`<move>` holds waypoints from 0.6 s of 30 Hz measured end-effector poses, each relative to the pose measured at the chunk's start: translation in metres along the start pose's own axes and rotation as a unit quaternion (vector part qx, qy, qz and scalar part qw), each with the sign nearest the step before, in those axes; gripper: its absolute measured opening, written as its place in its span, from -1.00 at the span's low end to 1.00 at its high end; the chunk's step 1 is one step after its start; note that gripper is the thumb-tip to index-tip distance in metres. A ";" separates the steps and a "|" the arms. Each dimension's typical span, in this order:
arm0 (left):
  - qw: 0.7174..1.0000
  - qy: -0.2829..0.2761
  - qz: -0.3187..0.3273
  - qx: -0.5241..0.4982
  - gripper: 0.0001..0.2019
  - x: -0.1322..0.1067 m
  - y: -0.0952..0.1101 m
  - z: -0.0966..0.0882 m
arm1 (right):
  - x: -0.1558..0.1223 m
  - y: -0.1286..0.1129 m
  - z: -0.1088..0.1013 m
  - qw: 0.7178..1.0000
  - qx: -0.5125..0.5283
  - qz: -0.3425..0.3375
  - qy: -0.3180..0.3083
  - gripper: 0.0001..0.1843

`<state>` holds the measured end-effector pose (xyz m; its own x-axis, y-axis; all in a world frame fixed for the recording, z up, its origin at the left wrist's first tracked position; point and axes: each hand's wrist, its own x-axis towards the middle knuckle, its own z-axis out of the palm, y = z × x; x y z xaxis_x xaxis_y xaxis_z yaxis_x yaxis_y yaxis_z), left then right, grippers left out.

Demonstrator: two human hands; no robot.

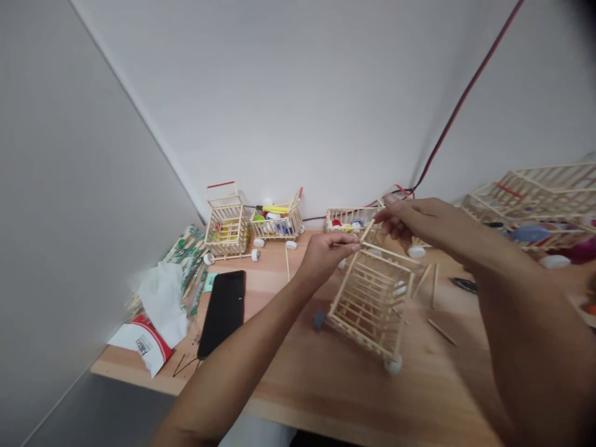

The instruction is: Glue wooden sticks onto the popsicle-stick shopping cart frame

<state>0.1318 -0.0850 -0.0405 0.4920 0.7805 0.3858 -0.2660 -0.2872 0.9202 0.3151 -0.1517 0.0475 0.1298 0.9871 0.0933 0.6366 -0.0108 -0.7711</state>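
Observation:
A small toy shopping cart [372, 298] built of thin wooden sticks stands tilted in front of me, with white wheels at its base. My left hand [328, 254] pinches the cart's upper back corner between thumb and fingers. From that corner a short wooden stick [367, 231] slants up to my right hand [410, 218], whose fingertips are closed on its upper end. Exactly where the stick meets the frame is hidden by my left fingertips.
Finished stick carts [228, 226] stand along the wall, some holding colourful items. A black phone [223, 313], a red-and-white packet [149, 341] and wrapped sticks [186, 248] lie left. Loose sticks [442, 332] lie right of the cart. A red-black cable [465, 93] runs down the wall.

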 end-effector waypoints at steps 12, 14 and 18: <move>1.000 -0.014 0.007 0.004 -0.89 -0.001 0.004 0.000 | -0.005 -0.004 0.005 0.999 -0.036 -0.008 -0.018 -0.21; 1.000 -0.010 0.003 -0.002 -0.87 -0.001 0.003 0.001 | -0.007 0.000 0.006 0.999 -0.027 -0.016 -0.011 -0.21; 1.000 -0.002 -0.005 0.001 -0.86 0.000 0.002 0.001 | -0.015 0.015 0.007 0.998 -0.007 -0.044 0.036 -0.27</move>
<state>0.1321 -0.0858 -0.0389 0.4983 0.7809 0.3767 -0.2590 -0.2805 0.9242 0.3173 -0.1655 0.0304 0.1265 0.9705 0.2051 0.6591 0.0723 -0.7486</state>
